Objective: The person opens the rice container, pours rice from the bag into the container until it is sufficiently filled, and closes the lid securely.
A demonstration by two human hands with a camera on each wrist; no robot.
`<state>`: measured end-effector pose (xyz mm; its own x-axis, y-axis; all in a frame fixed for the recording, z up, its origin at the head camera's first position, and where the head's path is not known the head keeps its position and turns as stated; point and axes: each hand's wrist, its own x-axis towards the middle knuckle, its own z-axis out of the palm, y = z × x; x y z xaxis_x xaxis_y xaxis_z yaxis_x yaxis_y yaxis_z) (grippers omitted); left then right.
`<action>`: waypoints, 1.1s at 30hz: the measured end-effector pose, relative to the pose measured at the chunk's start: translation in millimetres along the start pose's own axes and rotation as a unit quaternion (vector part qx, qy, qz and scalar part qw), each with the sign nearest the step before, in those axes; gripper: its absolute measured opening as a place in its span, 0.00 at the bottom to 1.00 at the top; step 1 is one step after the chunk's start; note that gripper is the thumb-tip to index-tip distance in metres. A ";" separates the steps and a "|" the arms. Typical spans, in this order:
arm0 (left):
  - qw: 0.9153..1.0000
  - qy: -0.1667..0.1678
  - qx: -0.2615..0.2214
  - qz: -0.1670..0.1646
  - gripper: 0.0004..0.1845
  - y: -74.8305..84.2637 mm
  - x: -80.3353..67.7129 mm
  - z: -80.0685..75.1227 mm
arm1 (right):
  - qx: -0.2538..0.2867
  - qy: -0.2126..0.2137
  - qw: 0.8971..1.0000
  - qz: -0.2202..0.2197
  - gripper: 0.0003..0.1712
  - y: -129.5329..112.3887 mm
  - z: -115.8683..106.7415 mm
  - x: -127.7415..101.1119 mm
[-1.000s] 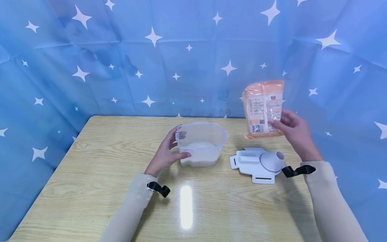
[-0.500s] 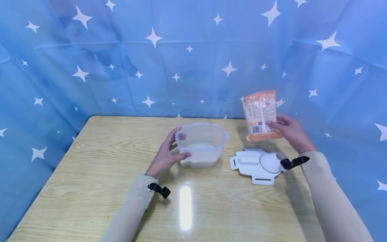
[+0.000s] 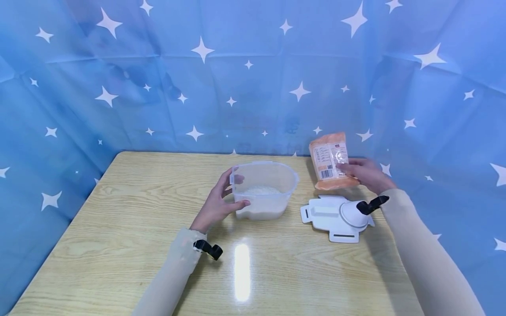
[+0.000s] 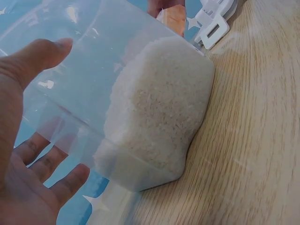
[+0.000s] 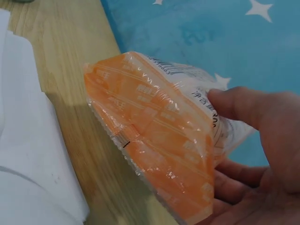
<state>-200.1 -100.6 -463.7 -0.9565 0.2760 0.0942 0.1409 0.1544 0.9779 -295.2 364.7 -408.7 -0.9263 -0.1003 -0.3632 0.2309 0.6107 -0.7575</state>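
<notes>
On the table stands a clear plastic container (image 3: 282,175) with white rice (image 4: 154,108) in its lower part. My left hand (image 3: 216,202) holds it by its left side, thumb on the near wall and fingers round the far side. My right hand (image 3: 368,174) grips an orange and white plastic bag (image 3: 328,159) by its right edge, thumb across the printed label. The bag leans near the table's back edge; its orange bottom (image 5: 150,126) faces the right wrist camera. A white lid (image 3: 324,214) with a round spout lies just in front of the bag.
A wooden table (image 3: 130,219) runs up to a blue curtain (image 3: 253,87) with white stars behind it and along both sides. Black straps with camera mounts (image 3: 207,249) sit on both wrists. A light reflection shows on the tabletop.
My right hand has brought the bag down and to the left, toward the table's back edge behind the lid. The left hand and the container have stayed in place.
</notes>
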 end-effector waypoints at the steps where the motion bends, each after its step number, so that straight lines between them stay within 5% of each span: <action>1: 1.000 0.000 0.000 -0.001 0.53 -0.2 -0.1 -0.1 | 0.010 -0.005 1.000 0.001 0.53 -0.1 2.0 2.3; 8: 1.000 0.000 0.000 -0.002 0.53 -2.1 -0.4 0.3 | 0.022 -0.066 0.997 0.026 0.46 0.0 13.2 13.5; 13: 1.000 -0.001 -0.003 -0.006 0.52 -1.6 -1.1 1.2 | 0.010 -0.077 0.996 0.040 0.25 -0.8 17.6 14.6; 27: 1.000 -0.003 0.001 0.017 0.53 -2.7 -1.2 -0.3 | -0.049 -0.081 0.993 0.077 0.27 -1.9 16.7 19.6; 33: 1.000 -0.001 0.004 0.014 0.53 -4.4 -0.5 0.8 | -0.085 -0.099 0.990 0.048 0.34 -3.6 14.9 16.6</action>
<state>-200.0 -100.7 -468.2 -0.9514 0.2830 0.1212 0.1697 0.1535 0.9735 -307.0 349.1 -420.1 -0.8220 -0.1785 -0.5409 0.2455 0.7459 -0.6192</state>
